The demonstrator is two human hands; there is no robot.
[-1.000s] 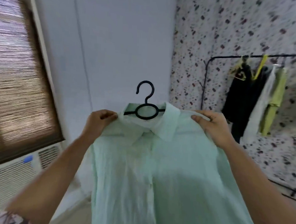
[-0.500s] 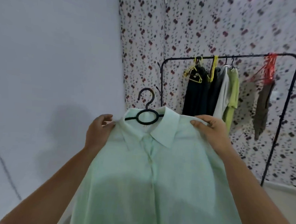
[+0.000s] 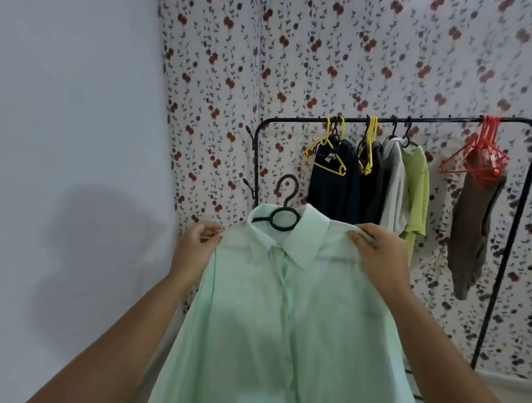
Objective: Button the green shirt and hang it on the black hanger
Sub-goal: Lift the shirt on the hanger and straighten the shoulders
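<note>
The pale green shirt (image 3: 282, 327) hangs in front of me with its front placket closed, draped over the black hanger (image 3: 284, 216). The hanger's hook and ring stick up out of the collar. My left hand (image 3: 198, 244) grips the shirt's left shoulder, and my right hand (image 3: 376, 255) grips its right shoulder. Both hold the shirt up in the air. The hanger's arms are hidden inside the fabric.
A black clothes rail (image 3: 403, 119) stands behind, against a flowered curtain (image 3: 298, 63). On it hang dark garments on yellow hangers (image 3: 326, 155), a white and a lime top (image 3: 415, 185), and a brown garment under red hangers (image 3: 479, 158). A plain wall (image 3: 60, 126) is at left.
My view has swung right, from the window and wall to the clothes rail. Both hands keep their grip on the shirt's shoulders, carrying it toward the rail.
</note>
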